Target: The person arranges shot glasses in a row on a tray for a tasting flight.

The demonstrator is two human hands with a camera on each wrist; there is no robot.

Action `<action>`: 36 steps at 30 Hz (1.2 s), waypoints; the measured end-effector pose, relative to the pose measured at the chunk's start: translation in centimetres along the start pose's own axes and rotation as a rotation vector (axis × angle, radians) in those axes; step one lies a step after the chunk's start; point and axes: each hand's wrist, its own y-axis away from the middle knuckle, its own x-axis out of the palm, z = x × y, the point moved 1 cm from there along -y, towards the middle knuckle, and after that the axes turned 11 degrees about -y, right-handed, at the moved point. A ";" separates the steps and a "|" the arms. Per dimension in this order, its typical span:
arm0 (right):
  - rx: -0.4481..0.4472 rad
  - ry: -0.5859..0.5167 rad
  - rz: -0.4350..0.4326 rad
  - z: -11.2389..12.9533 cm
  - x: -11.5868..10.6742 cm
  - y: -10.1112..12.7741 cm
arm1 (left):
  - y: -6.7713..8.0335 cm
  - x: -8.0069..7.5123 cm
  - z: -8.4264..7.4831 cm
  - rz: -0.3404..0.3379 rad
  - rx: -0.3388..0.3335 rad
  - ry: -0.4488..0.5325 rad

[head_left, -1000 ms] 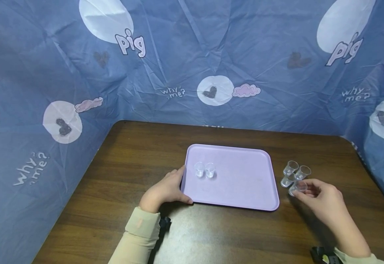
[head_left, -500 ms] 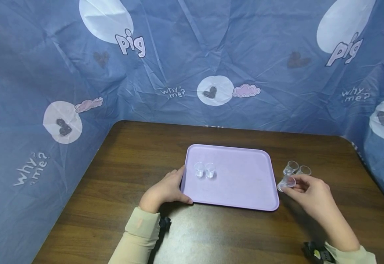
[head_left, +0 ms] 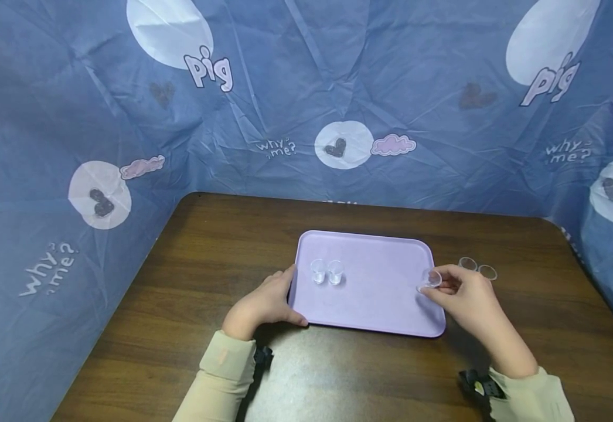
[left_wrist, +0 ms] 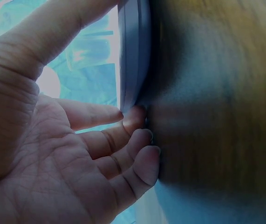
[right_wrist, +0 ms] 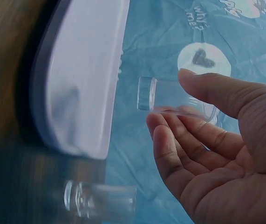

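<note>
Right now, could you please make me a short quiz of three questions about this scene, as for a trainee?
1. True or false: the right hand pinches a small clear cup over the tray.
2. How many cups stand upright on the tray near the left hand?
A. two
B. four
C. none
3. Fill in: the left hand grips the tray's ____ edge.

Key:
1. True.
2. A, the two cups side by side.
3. Left.
</note>
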 end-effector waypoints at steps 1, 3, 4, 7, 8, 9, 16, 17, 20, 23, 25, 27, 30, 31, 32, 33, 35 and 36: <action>0.001 0.001 0.010 0.1 0.3 -0.2 | 0.0 0.0 0.0 0.000 0.000 -0.001; 0.002 -0.006 0.024 0.3 0.8 -0.6 | 0.0 0.0 0.0 0.005 -0.001 -0.004; 0.000 -0.013 0.032 0.4 1.0 -0.8 | 0.0 0.0 -0.1 0.009 -0.003 -0.005; -0.004 -0.025 0.050 0.4 1.9 -1.3 | 0.0 -0.1 -0.1 0.014 -0.007 -0.007; -0.005 -0.028 0.052 0.4 2.1 -1.5 | -0.1 -0.1 -0.2 0.016 -0.007 -0.009; -0.005 -0.033 0.056 0.4 2.4 -1.7 | -0.1 -0.1 -0.2 0.016 -0.007 -0.012; -0.025 -0.023 0.079 0.6 4.2 -3.1 | -0.1 -0.1 -0.2 0.011 -0.003 -0.012; -0.027 -0.028 0.084 0.6 4.5 -3.2 | -0.1 -0.1 -0.2 0.011 -0.003 -0.012; -0.025 -0.057 0.103 0.8 5.4 -3.7 | -0.1 -0.1 -0.1 0.016 -0.004 -0.022; -0.029 -0.086 0.124 0.9 6.5 -4.1 | -0.1 -0.1 0.0 0.020 -0.007 -0.028; -0.026 -0.104 0.135 1.0 7.1 -4.3 | -0.1 -0.1 0.0 0.018 -0.008 -0.028; -0.023 -0.117 0.140 1.2 7.7 -4.5 | -0.1 0.0 0.0 0.017 -0.005 -0.021; -0.013 -0.129 0.153 1.6 8.6 -4.7 | -0.1 0.0 0.1 0.007 0.004 -0.016; -0.013 -0.131 0.158 1.7 8.9 -4.8 | -0.1 0.0 0.1 0.005 0.006 -0.016; -0.011 -0.136 0.164 1.8 9.1 -4.8 | -0.1 0.0 0.1 0.002 0.008 -0.014; -0.009 -0.141 0.170 1.9 9.3 -4.9 | -0.1 0.0 0.1 0.003 0.008 -0.016; -0.006 -0.148 0.178 2.1 9.7 -5.0 | -0.1 0.0 0.1 0.005 0.006 -0.017; -0.003 -0.151 0.180 2.2 9.9 -5.1 | -0.1 0.0 0.1 0.007 0.004 -0.017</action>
